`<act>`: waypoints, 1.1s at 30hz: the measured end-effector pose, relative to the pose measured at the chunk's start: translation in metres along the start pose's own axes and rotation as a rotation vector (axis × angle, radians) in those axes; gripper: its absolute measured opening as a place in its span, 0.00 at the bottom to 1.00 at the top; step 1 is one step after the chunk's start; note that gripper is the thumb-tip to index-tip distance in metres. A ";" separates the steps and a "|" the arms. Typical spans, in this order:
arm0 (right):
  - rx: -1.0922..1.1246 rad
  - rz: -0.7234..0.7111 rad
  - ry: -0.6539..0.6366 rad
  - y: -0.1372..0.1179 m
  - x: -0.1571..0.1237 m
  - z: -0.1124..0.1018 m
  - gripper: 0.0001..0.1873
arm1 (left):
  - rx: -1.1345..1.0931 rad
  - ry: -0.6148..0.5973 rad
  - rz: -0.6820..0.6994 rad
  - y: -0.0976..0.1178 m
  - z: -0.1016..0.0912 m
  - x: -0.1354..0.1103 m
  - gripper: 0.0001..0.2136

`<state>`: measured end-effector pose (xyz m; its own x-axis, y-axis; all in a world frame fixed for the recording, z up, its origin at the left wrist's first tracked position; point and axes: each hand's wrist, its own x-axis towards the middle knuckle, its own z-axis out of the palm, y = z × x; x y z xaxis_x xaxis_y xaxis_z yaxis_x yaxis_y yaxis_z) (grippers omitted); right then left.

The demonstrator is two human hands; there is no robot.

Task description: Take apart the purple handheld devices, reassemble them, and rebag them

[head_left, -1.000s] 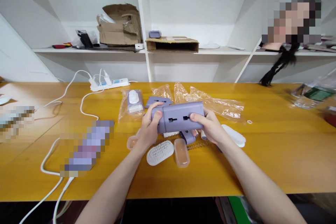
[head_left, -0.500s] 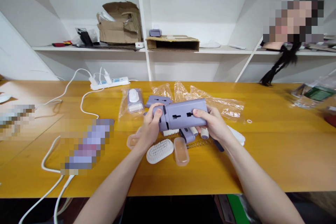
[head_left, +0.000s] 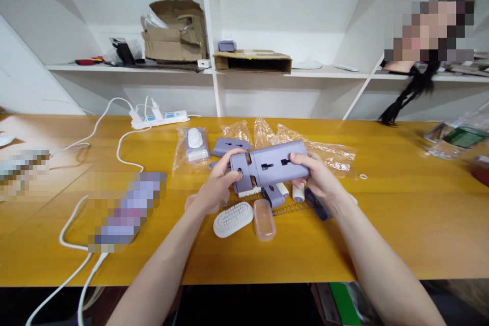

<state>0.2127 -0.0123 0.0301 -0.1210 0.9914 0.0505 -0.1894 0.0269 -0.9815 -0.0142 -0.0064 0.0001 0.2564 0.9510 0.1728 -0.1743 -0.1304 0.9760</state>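
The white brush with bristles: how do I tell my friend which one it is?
Find the long yellow table and the person's left hand holding a purple casing. Just below that hand lies a white oval brush. It is the only thing showing bristles, right beside a see-through peach box.

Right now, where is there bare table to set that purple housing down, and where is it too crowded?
The yellow tabletop is bare right of the right hand, below the plastic wrap. Another bare strip runs along the front edge. It is crowded beneath the purple housing, around the white bristle brush, translucent case and coil spring.
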 end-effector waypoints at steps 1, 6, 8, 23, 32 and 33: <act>-0.005 -0.011 -0.010 0.000 0.000 0.000 0.14 | 0.064 0.016 0.010 0.002 0.000 0.000 0.24; -0.049 -0.044 -0.018 0.000 0.000 -0.001 0.13 | 0.271 0.032 0.075 0.005 -0.002 0.002 0.23; -0.064 -0.054 -0.015 0.000 -0.001 -0.001 0.13 | 0.331 0.038 0.104 0.003 -0.003 0.002 0.23; -0.158 -0.177 0.000 -0.011 -0.011 0.000 0.14 | 0.507 0.140 0.222 0.004 0.009 -0.011 0.24; -0.100 -0.197 0.114 -0.020 -0.017 -0.007 0.14 | 0.337 0.235 0.280 -0.013 0.002 0.001 0.21; -0.087 -0.202 0.114 -0.021 -0.018 -0.008 0.14 | 0.280 0.227 0.256 -0.014 0.001 0.002 0.21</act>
<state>0.2264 -0.0293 0.0482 0.0224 0.9726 0.2314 -0.1130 0.2325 -0.9660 -0.0102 -0.0028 -0.0128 0.0173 0.9116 0.4106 0.0678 -0.4108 0.9092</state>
